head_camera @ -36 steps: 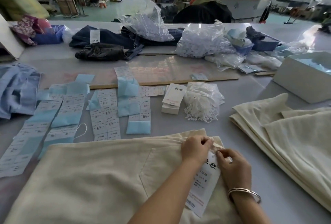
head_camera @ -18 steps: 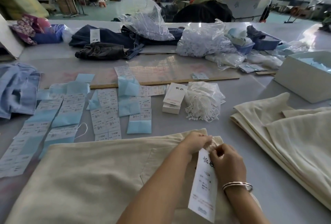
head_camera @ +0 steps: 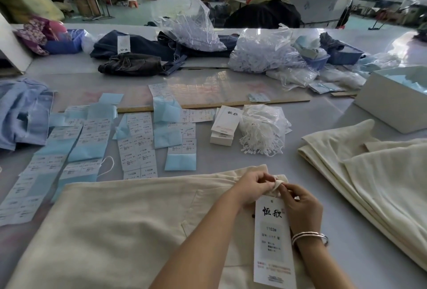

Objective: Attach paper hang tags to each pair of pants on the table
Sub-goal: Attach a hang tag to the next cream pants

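Cream pants (head_camera: 120,226) lie flat on the table in front of me, waistband toward the far right. My left hand (head_camera: 253,187) pinches a small fold of cream fabric at the waistband corner. My right hand (head_camera: 300,205), a silver bangle on its wrist, has its fingers curled against that same fold, fingertips meeting the left hand's. A long white paper hang tag (head_camera: 272,242) with black characters hangs below the two hands over the pants. How the tag is fastened stays hidden behind the fingers.
A stack of white tags (head_camera: 225,127) and a bundle of white string fasteners (head_camera: 262,130) sit beyond the pants. Blue and white size stickers (head_camera: 136,147) cover the left. Folded cream pants (head_camera: 374,180) lie right, a white box (head_camera: 392,101) behind them, dark jeans (head_camera: 138,57) at the back.
The hang tag has swung from slanted to hanging straight down below the hands. Both hands have drawn closer together over the waistband corner, with a fabric fold now raised between them.
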A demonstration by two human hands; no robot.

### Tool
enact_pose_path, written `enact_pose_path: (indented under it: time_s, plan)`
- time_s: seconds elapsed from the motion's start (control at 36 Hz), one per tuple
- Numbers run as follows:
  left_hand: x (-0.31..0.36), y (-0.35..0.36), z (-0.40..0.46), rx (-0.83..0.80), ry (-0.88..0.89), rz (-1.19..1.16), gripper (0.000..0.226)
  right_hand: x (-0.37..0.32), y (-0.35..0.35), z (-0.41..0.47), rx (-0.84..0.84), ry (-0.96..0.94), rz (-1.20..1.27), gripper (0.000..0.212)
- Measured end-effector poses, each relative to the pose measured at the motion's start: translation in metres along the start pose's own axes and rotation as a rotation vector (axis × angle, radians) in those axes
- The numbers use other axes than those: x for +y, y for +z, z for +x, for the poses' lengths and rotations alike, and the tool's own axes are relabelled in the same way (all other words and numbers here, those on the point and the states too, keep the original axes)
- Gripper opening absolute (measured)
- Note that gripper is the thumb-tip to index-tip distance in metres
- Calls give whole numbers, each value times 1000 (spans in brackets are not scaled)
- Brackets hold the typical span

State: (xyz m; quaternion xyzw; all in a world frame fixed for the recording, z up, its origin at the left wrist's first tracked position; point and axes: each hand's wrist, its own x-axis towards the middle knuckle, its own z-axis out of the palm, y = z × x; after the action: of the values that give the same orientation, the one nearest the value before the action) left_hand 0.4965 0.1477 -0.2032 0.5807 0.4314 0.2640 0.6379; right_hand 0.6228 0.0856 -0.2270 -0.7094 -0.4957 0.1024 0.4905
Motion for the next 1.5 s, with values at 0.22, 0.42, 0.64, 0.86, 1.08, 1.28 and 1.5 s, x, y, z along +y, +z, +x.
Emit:
enact_pose_path:
  time_s: [0.22, 0.42, 0.64, 0.86, 1.08, 1.28, 1.5]
  plan:
    - [-8, 8, 2, 143, 34, 13, 5, -6, -1, -2, -40, -26, -3, 9]
    - [-1, 5, 2, 287, 19, -298, 5, -9, -19, -7, -180, 212, 415, 23]
    - [0, 3, -7, 260, 82, -392, 12, -28, -46, 2, -339, 417, 889, 31]
    - [-17, -5, -25, 243, 158, -556, 9, -61, -34, 12, -418, 412, 1007, 49]
    - [-17, 2, -30, 203, 236, -353, 10, -78, -32, 35, -413, 114, 487, 22]
    - [-19, 3, -30, 219, 267, -267, 6, -77, -30, 43, -340, 82, 392, 12]
    - [-17, 0, -30, 307, 271, -351, 10, -66, -12, 39, -416, 311, 479, 12]
